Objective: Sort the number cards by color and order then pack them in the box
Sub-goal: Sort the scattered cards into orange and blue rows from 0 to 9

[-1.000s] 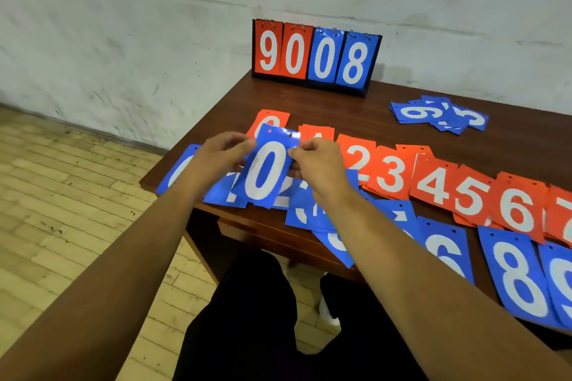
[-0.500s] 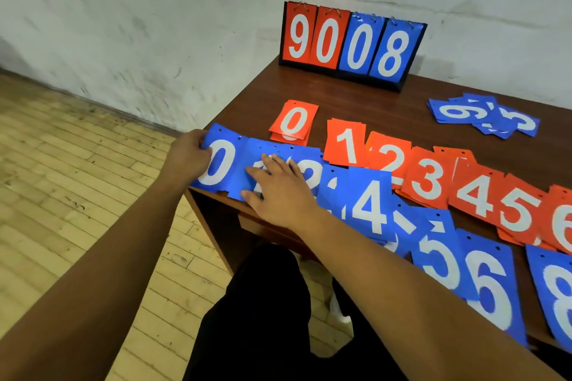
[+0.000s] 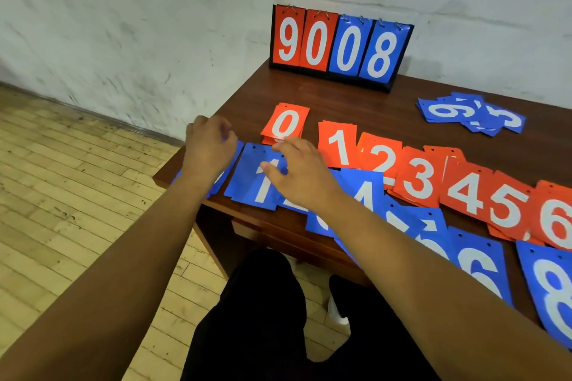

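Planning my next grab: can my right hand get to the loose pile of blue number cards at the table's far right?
Probably yes: only flat red number cards lie between the right hand and the loose blue pile, and nothing upright stands in the way.
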The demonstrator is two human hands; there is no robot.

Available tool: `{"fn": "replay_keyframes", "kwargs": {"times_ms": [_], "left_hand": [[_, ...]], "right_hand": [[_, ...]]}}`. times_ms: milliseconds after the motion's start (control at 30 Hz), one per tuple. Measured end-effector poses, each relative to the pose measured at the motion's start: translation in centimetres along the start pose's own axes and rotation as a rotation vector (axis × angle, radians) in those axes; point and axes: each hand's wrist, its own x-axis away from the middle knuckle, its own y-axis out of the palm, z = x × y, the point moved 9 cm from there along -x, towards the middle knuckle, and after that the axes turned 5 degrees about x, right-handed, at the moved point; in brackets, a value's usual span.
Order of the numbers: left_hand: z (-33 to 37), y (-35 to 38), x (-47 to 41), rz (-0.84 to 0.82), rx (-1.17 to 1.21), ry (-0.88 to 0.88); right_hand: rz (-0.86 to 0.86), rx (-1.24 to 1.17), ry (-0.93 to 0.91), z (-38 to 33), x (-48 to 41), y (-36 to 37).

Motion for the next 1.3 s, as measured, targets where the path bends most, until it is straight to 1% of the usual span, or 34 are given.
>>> {"fn": "replay_keyframes", "kwargs": {"times_ms": [67, 200, 433, 533, 633, 800, 867, 933, 1000, 1067, 1133, 1200, 1300], "left_hand": [[3.0, 1.6, -0.6, -0.04, 0.045, 0.039], [9.5, 6.4, -2.1, -0.148, 0.129, 0.123], [23.3, 18.5, -3.9, -0.403, 0.199, 0.276], [28.1, 24.7, -4.2, -0.506, 0.17, 0.333], [31.5, 30.6, -4.6, -0.572, 0.11, 0.401], [33.8, 38.1, -6.1, -0.675, -0.012, 0.475], [33.9, 39.3, -6.8, -0.654, -0.068, 0.488], [33.9, 39.3, -7.3, -0.61, -0.057, 0.484], [33.7, 38.4, -7.4, -0.589, 0.021, 0.471], [33.1, 36.7, -7.6, -0.563, 0.134, 0.415], [31.8, 34.6, -7.7, -0.544, 0.259, 0.31], [30.2, 32.8, -7.5, -0.557, 0.365, 0.196], [28.4, 30.5, -7.1, -0.565, 0.409, 0.131]], "right_hand": [[0.068, 0.015, 0.032, 2.1, -0.4, -2.8], [0.116, 0.063, 0.18, 8.9, -0.6, -7.7], [0.169, 0.147, 0.467, 22.1, 2.0, -14.8], [0.219, 0.184, 0.535, 26.8, 3.6, -16.7], [0.217, 0.188, 0.6, 30.8, 5.0, -17.6], [0.239, 0.186, 0.646, 36.3, 6.2, -18.2], [0.25, 0.184, 0.659, 38.2, 5.9, -18.5], [0.277, 0.194, 0.673, 40.0, 5.2, -19.1], [0.3, 0.205, 0.707, 41.9, 4.3, -19.6], [0.301, 0.213, 0.753, 43.5, 3.2, -19.9], [0.268, 0.245, 0.779, 44.6, 1.8, -19.8], [0.209, 0.289, 0.776, 45.4, 0.3, -19.4], [0.093, 0.337, 0.76, 46.4, -1.2, -18.1]]}}
